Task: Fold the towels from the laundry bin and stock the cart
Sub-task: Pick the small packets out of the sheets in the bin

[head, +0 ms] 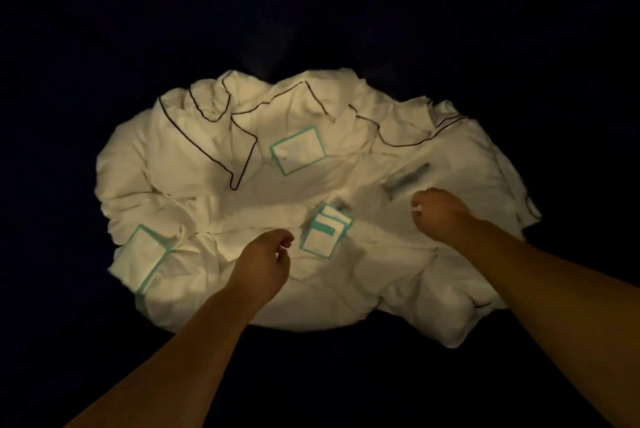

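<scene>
Container: I see only darkness around the pile of towels [207,192]. I cannot tell whether a bin holds it or what it lies on.
Pile: white cloth, crumpled and unfolded, heaped in one broad mound in the middle of my view.
Edging: a thin black edging [242,150] winds in loops across the far half of the pile.
Patches: three teal-bordered rectangles lie on the pile. One patch [298,149] is toward its far middle, a layered patch [325,231] at its near middle, and a creased patch [145,254] at its near left edge.
Smear: a grey smear [408,178] on the pile's right part is too blurred for me to name.
Left hand: my left hand [263,261] is over the pile's near middle, just left of the layered patch. The fingers are loosely curled, thumb and forefinger apart, with nothing between them.
Right hand: my right hand [440,216] is over the pile's right part, just near of the smear, fingers curled inward. I cannot tell whether it pinches cloth.
Forearms: both are bare and reach in from the pile's near side.
</scene>
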